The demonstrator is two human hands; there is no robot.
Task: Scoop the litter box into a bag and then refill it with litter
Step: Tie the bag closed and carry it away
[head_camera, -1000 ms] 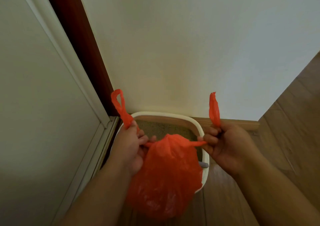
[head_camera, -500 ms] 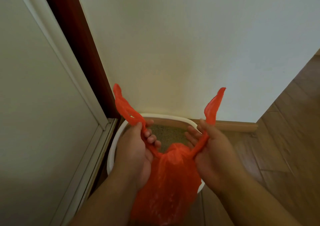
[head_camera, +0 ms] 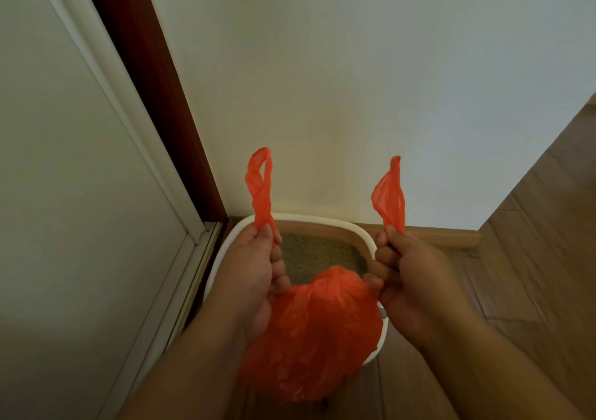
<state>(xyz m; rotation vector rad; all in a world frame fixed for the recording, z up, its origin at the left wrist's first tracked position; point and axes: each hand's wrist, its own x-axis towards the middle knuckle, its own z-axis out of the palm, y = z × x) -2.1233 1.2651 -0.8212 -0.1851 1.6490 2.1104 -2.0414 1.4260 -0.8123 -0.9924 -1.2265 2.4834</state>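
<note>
Both fists are clamped on the orange plastic bag (head_camera: 309, 336): the left hand (head_camera: 250, 277) pinches one twisted handle and the right hand (head_camera: 409, 277) pinches the other, pulled apart so the bag's neck is drawn tight between them while the loose handle ends stand up above the knuckles. Nearest of all, the bag hangs full and rounded over the near end of the litter box (head_camera: 364, 234), hiding that part of the tray. I'd judge the scooping is finished and the bag is being knotted shut — the mouth looks gathered closed, though whether a knot is already cinched cannot be told. Beyond the bag, the white-rimmed box sits on the wooden floor (head_camera: 532, 258) with a thin, even layer of tan litter (head_camera: 319, 252) showing at its far end. No litter supply is in view near the box, so the refill is all still to do. Behind the box stands the pale wall (head_camera: 354, 97), and to the box's left a dark red door frame (head_camera: 145, 74).
</note>
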